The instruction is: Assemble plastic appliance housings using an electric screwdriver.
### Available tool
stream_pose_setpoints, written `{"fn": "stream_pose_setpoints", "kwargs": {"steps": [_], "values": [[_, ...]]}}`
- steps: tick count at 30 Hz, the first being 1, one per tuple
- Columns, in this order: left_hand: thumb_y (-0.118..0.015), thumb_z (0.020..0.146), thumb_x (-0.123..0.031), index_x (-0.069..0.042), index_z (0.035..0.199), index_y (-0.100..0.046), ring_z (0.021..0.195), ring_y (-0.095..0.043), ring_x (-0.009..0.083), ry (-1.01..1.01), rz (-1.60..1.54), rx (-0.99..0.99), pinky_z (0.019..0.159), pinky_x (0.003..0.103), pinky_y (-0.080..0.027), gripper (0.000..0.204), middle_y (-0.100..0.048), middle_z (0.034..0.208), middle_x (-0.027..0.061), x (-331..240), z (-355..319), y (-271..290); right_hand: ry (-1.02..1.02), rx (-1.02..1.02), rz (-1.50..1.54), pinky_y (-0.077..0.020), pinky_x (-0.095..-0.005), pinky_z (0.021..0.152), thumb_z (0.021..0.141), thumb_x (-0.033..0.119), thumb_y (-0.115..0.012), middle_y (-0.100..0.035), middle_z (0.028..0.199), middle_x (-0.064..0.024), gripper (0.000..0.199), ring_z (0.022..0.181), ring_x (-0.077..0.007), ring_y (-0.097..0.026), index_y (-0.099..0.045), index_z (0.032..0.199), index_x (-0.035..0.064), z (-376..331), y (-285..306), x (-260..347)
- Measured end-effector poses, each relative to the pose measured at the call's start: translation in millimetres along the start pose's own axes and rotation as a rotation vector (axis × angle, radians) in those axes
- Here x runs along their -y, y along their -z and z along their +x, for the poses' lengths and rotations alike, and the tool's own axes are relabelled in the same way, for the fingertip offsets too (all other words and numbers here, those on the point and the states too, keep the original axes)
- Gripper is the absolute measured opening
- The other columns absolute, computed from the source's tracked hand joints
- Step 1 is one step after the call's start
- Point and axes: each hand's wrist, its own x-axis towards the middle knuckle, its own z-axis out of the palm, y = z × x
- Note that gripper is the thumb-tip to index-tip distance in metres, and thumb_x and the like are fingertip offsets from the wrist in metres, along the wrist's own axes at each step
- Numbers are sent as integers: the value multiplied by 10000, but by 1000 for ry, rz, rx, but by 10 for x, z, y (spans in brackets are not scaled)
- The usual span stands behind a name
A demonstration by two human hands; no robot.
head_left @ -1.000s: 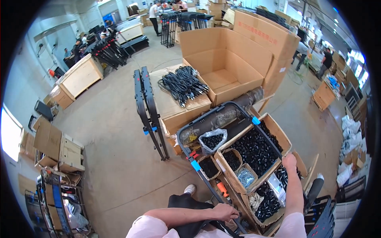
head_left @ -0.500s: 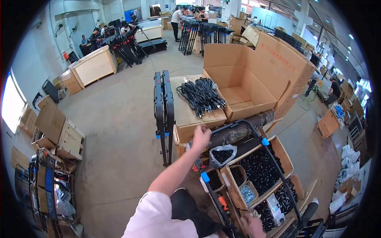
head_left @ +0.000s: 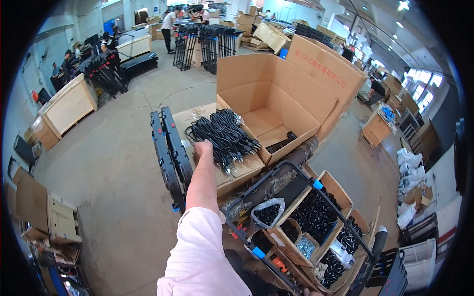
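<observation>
Warehouse floor: left hand (head_left: 203,149) grasps diagonally lying cables (head_left: 222,134).

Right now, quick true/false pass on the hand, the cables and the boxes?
1. The left hand is stretched out to the pile of black cables. True.
2. The cables lie inside the big open box. False: they lie on a flat cardboard sheet beside it.
3. The right hand is on the cables too. False: it barely shows at the bottom edge, so its grip cannot be told.
4. The cart holds boxes of small black parts. True.
5. Two black panels stand on edge left of the cables. True.
</observation>
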Motion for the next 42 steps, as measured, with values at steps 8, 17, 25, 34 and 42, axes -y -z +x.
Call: {"fn": "stream_pose_setpoints", "kwargs": {"steps": [8,17,25,34,42], "values": [[-579,913,-166,103,1283,-598,1243,-649,402,191,-530,138,1073,449,-502,457,-663,1331,277,-129,-192,-524,18,170,-257,-576,-458,600,978,495,-635,-773,948,-215,510,839,-326,-774,-744,1103,13,-368,-235,-256],[-655,965,-258,58,1076,-602,931,-644,290,-372,-845,36,881,450,-507,340,-692,1015,173,-868,-575,174,-189,165,-189,-588,-502,772,816,379,-806,-749,924,-182,448,907,-404,-735,-678,1111,68,-305,188,242],[-614,1053,-218,-35,977,-539,610,-466,70,-862,-1004,213,554,275,-411,211,-527,748,-12,-1544,-1034,1324,-52,-10,-241,-596,-466,670,868,259,-656,-767,856,-152,224,789,-339,-768,-709,1000,86,-254,86,256],[-580,1092,-179,-30,1044,-567,694,-557,120,-975,-1050,891,619,283,-480,156,-570,817,26,-1559,-2244,2022,-154,162,-204,-589,-506,704,799,229,-703,-736,843,-162,411,835,-385,-742,-642,1165,52,-377,-232,144],[-600,1079,-263,-52,1053,-566,614,-600,125,-631,-303,1691,611,285,-509,215,-615,770,30,558,-3013,1402,-200,0,-215,-584,-447,623,874,148,-611,-741,850,-159,168,796,-335,-753,-693,1000,74,-377,-20,377]]}}
